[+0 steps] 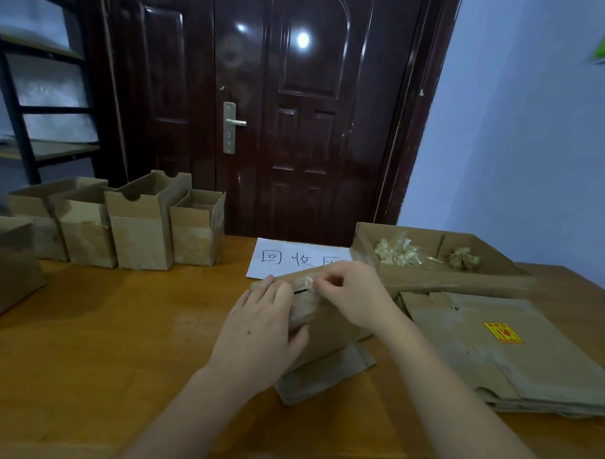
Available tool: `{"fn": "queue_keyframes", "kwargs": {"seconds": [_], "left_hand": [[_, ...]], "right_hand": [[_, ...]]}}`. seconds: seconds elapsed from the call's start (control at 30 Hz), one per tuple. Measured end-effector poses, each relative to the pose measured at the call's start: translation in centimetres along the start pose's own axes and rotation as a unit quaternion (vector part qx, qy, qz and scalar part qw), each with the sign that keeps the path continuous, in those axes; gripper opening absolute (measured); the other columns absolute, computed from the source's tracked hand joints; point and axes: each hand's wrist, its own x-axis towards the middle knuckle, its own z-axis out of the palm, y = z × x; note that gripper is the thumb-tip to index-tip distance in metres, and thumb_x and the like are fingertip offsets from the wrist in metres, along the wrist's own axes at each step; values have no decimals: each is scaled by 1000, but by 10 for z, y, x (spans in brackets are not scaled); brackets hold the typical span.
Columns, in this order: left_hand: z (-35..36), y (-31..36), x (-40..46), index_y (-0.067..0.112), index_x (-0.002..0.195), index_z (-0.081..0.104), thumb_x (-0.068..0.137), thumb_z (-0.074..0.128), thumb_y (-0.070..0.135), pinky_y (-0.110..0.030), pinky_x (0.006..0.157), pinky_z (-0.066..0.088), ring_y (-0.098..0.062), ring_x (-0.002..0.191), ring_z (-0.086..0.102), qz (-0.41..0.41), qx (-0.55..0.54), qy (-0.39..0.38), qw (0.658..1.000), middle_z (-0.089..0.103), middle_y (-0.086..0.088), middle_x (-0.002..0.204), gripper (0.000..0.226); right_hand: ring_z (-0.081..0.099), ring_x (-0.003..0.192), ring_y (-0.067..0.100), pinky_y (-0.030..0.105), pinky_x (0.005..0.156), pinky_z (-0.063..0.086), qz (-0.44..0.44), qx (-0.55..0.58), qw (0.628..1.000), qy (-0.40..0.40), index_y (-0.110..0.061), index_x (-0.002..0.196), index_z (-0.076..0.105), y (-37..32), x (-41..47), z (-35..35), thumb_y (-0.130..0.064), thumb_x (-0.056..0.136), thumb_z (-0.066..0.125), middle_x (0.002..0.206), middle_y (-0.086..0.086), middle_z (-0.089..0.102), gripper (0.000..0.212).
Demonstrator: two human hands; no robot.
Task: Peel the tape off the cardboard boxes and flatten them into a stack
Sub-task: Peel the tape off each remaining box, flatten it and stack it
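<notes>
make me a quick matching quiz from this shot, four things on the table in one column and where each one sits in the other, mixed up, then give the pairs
Things:
1. upright open boxes
2. flattened cardboard stack
3. tray of crumpled tape
4. paper sign

Places:
A. near right side of the table, yellow sticker on top
B. far left of the table, in a row
C. far edge at centre, in front of the door
D. far right, behind the flattened pile

Pairs: 1-B, 2-A, 3-D, 4-C
</notes>
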Motion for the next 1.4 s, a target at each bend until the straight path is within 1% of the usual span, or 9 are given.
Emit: {"fn": "queue_keyframes", "kwargs": {"seconds": [0.2, 0.37, 0.47, 0.63, 0.83, 0.93, 1.0, 1.17, 1.4], "left_hand": [[10, 4, -4, 25, 139, 42, 91, 46, 57, -31, 118, 28, -10, 150, 28, -31, -49, 11, 998, 49, 6, 149, 58], [10, 3, -3, 26, 142, 42, 90, 48, 58, -28, 115, 22, -9, 149, 29, -32, -34, 11, 999, 49, 9, 149, 61], [10, 4, -3, 25, 141, 42, 91, 50, 57, -31, 117, 29, -9, 149, 29, -32, -41, 6, 999, 48, 9, 148, 60], [9, 4, -2, 25, 133, 48, 89, 52, 55, -29, 115, 27, -9, 148, 33, -29, -55, 13, 998, 53, 9, 143, 54], [11, 5, 1, 21, 130, 52, 88, 57, 53, -32, 115, 36, -11, 146, 36, -33, -49, 17, 998, 54, 5, 143, 53], [12, 5, 1, 22, 132, 50, 88, 56, 52, -33, 114, 38, -13, 145, 38, -28, -45, 17, 998, 56, 5, 140, 53], [10, 4, 0, 31, 141, 44, 91, 51, 53, -36, 115, 37, -14, 147, 35, -13, -34, 6, 999, 53, 9, 143, 55], [4, 0, 3, 46, 144, 43, 95, 39, 57, -40, 118, 34, -15, 149, 29, 12, 7, -33, 999, 45, 12, 151, 50], [2, 14, 15, 40, 131, 52, 92, 44, 52, -50, 122, 24, -20, 146, 35, -5, 60, -45, 997, 52, 7, 140, 42]], "right_hand": [[59, 97, 10, 30, 87, 50, 17, 56, 998, -3, -24, 110, 77, 4, 1, 9, -33, 86, 80, 104, -7, 69, 26], [57, 77, 8, 28, 70, 50, -25, -11, 987, 157, -25, 91, 66, 12, 5, 9, -8, 88, 70, 85, -9, 63, 17], [53, 81, 15, 37, 76, 49, -111, -91, 982, 123, -18, 84, 66, 8, 2, 14, -3, 85, 66, 85, -6, 60, 15], [55, 103, 11, 33, 92, 46, -87, 6, 996, -27, -41, 89, 75, 1, -2, 14, -34, 88, 59, 98, -13, 71, 17], [42, 121, 16, 35, 107, 39, 32, -52, 996, 69, -29, 122, 69, 11, 3, 19, -42, 93, 65, 121, -10, 60, 31], [38, 114, 15, 37, 101, 35, 73, -26, 996, 50, -35, 90, 71, 12, 9, 23, -41, 93, 64, 112, -11, 60, 9], [39, 105, 14, 37, 92, 34, 78, -14, 995, 61, -32, 79, 65, 12, 12, 24, -35, 96, 60, 99, -12, 60, 18], [61, 81, 24, 37, 74, 49, 80, -73, 975, 191, -18, 87, 62, 29, 19, -2, -21, 98, 60, 98, -2, 57, 12], [58, 93, 8, 28, 82, 44, -41, -12, 999, 23, -27, 96, 80, 21, 8, 13, -33, 102, 56, 96, -13, 71, 25]]}}
